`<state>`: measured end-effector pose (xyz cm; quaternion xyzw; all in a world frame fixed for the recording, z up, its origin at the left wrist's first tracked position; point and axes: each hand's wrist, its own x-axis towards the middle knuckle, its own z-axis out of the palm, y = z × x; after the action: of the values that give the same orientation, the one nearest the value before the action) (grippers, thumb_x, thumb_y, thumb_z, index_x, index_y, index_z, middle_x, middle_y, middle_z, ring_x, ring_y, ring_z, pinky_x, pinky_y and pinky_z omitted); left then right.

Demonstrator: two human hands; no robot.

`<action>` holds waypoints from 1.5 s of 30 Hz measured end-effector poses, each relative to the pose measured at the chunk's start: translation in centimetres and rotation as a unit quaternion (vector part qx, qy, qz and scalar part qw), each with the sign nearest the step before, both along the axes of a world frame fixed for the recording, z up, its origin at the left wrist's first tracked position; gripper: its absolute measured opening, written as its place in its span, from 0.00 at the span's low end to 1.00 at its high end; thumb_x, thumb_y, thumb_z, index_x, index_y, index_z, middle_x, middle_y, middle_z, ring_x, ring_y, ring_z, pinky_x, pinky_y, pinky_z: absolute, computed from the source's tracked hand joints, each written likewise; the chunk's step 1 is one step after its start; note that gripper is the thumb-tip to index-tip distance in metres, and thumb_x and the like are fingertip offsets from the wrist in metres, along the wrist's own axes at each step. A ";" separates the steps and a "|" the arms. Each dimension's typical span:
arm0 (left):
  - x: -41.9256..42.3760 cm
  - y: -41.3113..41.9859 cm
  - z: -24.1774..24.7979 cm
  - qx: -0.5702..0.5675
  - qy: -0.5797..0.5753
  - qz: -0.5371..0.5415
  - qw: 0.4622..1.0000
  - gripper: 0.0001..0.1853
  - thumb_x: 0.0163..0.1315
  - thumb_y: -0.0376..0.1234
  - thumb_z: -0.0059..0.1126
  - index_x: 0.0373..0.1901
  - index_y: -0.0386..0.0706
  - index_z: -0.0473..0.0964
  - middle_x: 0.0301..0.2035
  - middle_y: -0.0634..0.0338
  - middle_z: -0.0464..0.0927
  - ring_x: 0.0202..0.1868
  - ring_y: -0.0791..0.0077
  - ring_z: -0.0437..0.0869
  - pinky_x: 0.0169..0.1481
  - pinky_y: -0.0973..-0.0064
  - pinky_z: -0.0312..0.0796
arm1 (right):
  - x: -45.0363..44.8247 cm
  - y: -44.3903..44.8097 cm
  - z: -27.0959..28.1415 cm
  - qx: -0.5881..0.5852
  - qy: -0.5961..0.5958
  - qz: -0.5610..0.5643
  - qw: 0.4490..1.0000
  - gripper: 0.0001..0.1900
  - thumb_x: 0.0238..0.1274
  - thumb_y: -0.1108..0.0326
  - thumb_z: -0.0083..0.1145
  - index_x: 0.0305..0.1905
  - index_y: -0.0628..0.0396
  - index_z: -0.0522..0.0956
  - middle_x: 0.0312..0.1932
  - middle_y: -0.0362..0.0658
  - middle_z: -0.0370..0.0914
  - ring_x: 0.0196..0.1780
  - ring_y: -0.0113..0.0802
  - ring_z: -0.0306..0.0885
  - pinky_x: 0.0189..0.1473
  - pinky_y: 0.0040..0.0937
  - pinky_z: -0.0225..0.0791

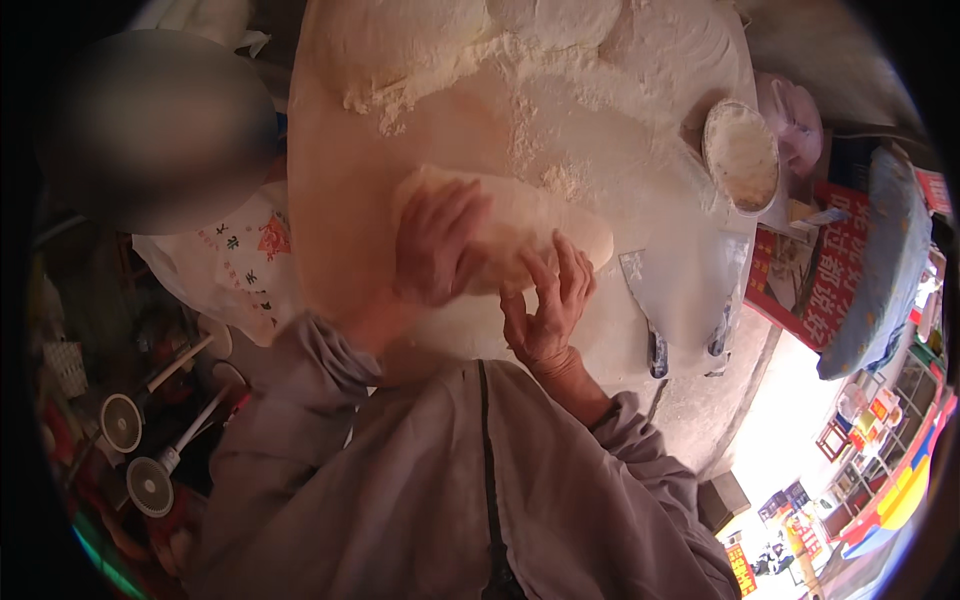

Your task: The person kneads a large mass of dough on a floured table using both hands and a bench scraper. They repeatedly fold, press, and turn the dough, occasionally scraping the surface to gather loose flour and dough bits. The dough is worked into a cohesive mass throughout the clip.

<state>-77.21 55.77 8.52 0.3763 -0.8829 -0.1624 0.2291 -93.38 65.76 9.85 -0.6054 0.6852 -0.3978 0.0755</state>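
A smooth, pale lump of dough (pixel 517 210) lies on the floured work table (pixel 345 247) in front of me. My left hand (pixel 439 244), blurred, is on the dough's left part with its fingers pointing away from me. My right hand (pixel 551 300) touches the dough's near right edge, its fingers curved and spread. Loose flour (pixel 566 182) is scattered just beyond the dough. To the right of my right hand lies a scraper (pixel 658 352) with a dark handle and a wide blade.
A large mass of dough (pixel 420 37) lies at the table's far side. A second dark-handled tool (pixel 720 330) and a floury oval bowl (pixel 742 157) are at the right. A printed plastic bag (pixel 232 262) hangs at the left, near a person's blurred head (pixel 161 131).
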 end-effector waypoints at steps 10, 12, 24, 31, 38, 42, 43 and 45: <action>-3.5 -1.6 -4.6 -0.032 -0.009 0.093 0.995 0.31 0.67 0.50 0.49 0.69 0.48 0.67 0.69 0.51 0.66 0.70 0.53 0.66 0.72 0.42 0.51 | -1.6 -6.7 -7.6 0.037 0.114 -0.025 0.993 0.32 0.74 0.40 0.32 0.70 0.48 0.72 0.69 0.58 0.68 0.74 0.57 0.60 0.78 0.58 0.33; -5.1 -5.6 -4.9 -0.056 -0.011 0.118 0.991 0.31 0.65 0.49 0.52 0.69 0.49 0.67 0.68 0.52 0.68 0.68 0.54 0.68 0.71 0.42 0.52 | -3.1 -10.4 -7.0 0.070 0.102 -0.024 0.992 0.32 0.72 0.39 0.35 0.70 0.46 0.72 0.68 0.58 0.68 0.74 0.58 0.60 0.77 0.60 0.34; -6.9 -16.6 0.4 0.352 -0.069 0.141 0.923 0.32 0.72 0.58 0.44 0.59 0.42 0.78 0.57 0.52 0.80 0.60 0.59 0.79 0.69 0.64 0.62 | -6.6 -21.5 -3.9 0.188 -0.038 0.044 0.980 0.25 0.67 0.42 0.47 0.46 0.53 0.82 0.44 0.48 0.84 0.53 0.46 0.79 0.61 0.46 0.63; 2.3 -4.0 5.1 0.301 0.045 0.023 0.952 0.37 0.72 0.60 0.40 0.66 0.38 0.70 0.67 0.46 0.69 0.69 0.54 0.68 0.74 0.55 0.54 | -2.5 -2.1 2.1 0.048 -0.055 0.024 0.997 0.09 0.67 0.64 0.58 0.45 0.55 0.84 0.48 0.49 0.81 0.51 0.47 0.76 0.57 0.40 0.64; 0.5 2.6 -3.9 -0.001 -0.048 0.013 0.999 0.45 0.68 0.65 0.38 0.76 0.42 0.56 0.75 0.42 0.52 0.76 0.43 0.53 0.74 0.36 0.41 | -1.2 -1.4 -5.7 0.085 0.093 0.031 0.992 0.34 0.73 0.40 0.38 0.74 0.49 0.65 0.75 0.59 0.57 0.79 0.58 0.50 0.78 0.60 0.32; 1.2 1.8 -1.2 0.014 0.054 0.038 0.998 0.42 0.70 0.61 0.42 0.75 0.42 0.58 0.74 0.41 0.54 0.75 0.43 0.54 0.74 0.36 0.42 | -2.6 -2.1 -4.2 0.103 0.000 0.067 0.992 0.34 0.74 0.42 0.39 0.74 0.53 0.65 0.75 0.59 0.58 0.79 0.59 0.50 0.78 0.60 0.31; 1.9 2.6 -0.8 0.006 0.043 0.054 0.998 0.40 0.70 0.60 0.43 0.74 0.42 0.60 0.74 0.41 0.55 0.75 0.44 0.55 0.73 0.36 0.42 | -2.6 -1.4 -4.2 0.100 0.004 0.063 0.993 0.33 0.74 0.43 0.42 0.74 0.54 0.64 0.75 0.59 0.58 0.79 0.59 0.49 0.78 0.61 0.30; 2.6 3.8 -0.8 -0.010 0.001 0.045 0.999 0.38 0.70 0.57 0.46 0.73 0.43 0.63 0.73 0.41 0.56 0.75 0.45 0.57 0.73 0.35 0.43 | -2.6 0.5 -4.1 0.093 0.035 0.040 0.994 0.33 0.74 0.45 0.44 0.74 0.54 0.64 0.75 0.60 0.58 0.80 0.59 0.48 0.78 0.62 0.29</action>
<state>-74.60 59.57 7.75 0.4134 -0.8662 -0.1436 0.2410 -95.98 66.24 5.76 -0.6361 0.6971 -0.3071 0.1230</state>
